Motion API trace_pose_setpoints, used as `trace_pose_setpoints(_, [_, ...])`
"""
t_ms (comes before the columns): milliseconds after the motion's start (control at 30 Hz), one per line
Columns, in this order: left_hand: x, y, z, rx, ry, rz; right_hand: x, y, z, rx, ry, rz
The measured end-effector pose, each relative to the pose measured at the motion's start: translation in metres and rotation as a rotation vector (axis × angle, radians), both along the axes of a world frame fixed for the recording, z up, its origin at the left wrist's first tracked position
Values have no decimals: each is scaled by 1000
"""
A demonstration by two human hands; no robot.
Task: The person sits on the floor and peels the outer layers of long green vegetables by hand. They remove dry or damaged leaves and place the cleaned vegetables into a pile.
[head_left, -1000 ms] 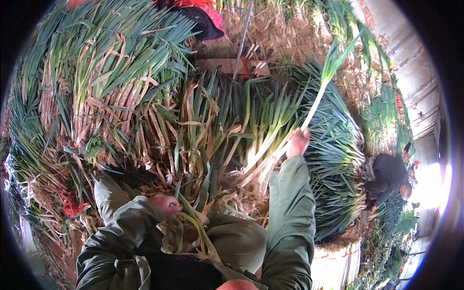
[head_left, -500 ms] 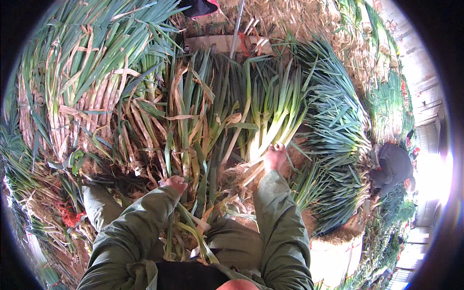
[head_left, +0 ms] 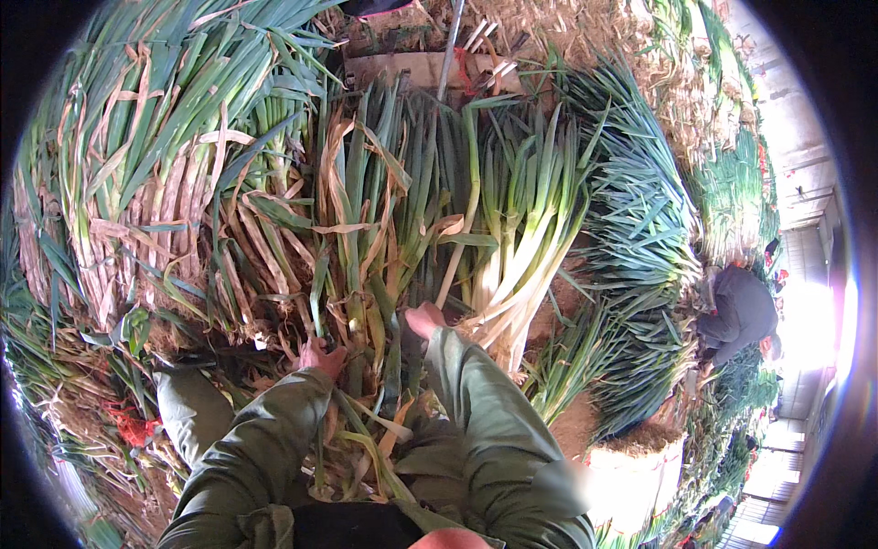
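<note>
Low in the middle, my left hand (head_left: pixel 322 357) is at the root ends of unpeeled green onions (head_left: pixel 357 265) with dry brown leaves. Its fingers are curled; what they hold, if anything, is hidden. My right hand (head_left: pixel 425 322) is to the right of it, against the lower stalks of the same heap, its fingertips mostly hidden. Beside it on the right lies a bundle of cleaned green onions (head_left: pixel 517 265), white stalks toward me and leaves pointing away. Neither hand touches that bundle's white stalks.
A tall heap of unpeeled green onions (head_left: pixel 155 183) fills the left. Cleaned ones are stacked in a row (head_left: pixel 631 220) on the right, near a crouching person in dark clothes (head_left: pixel 741 311). A board (head_left: pixel 402 73) and a metal rod (head_left: pixel 450 50) are at the far side.
My right hand has left the white stalks of the cleaned bundle and moved left to the unpeeled heap. The freed stalks now lie with the bundle. My left hand has shifted slightly.
</note>
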State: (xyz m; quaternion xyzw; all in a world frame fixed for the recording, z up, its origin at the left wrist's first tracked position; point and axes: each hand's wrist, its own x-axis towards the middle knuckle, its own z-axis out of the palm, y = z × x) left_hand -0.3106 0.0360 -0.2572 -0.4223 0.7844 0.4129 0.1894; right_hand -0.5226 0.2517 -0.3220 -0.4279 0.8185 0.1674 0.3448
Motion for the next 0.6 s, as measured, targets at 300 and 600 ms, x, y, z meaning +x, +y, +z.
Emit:
trace_pose_setpoints(300, [-28, 13, -11, 70, -173, 1, 45, 11, -7, -745, -1150, -1263])
trace_pose_setpoints(600, [-15, 2, -65, 186, 284, -317, 58, -35, -10, -714, -1515, -1822])
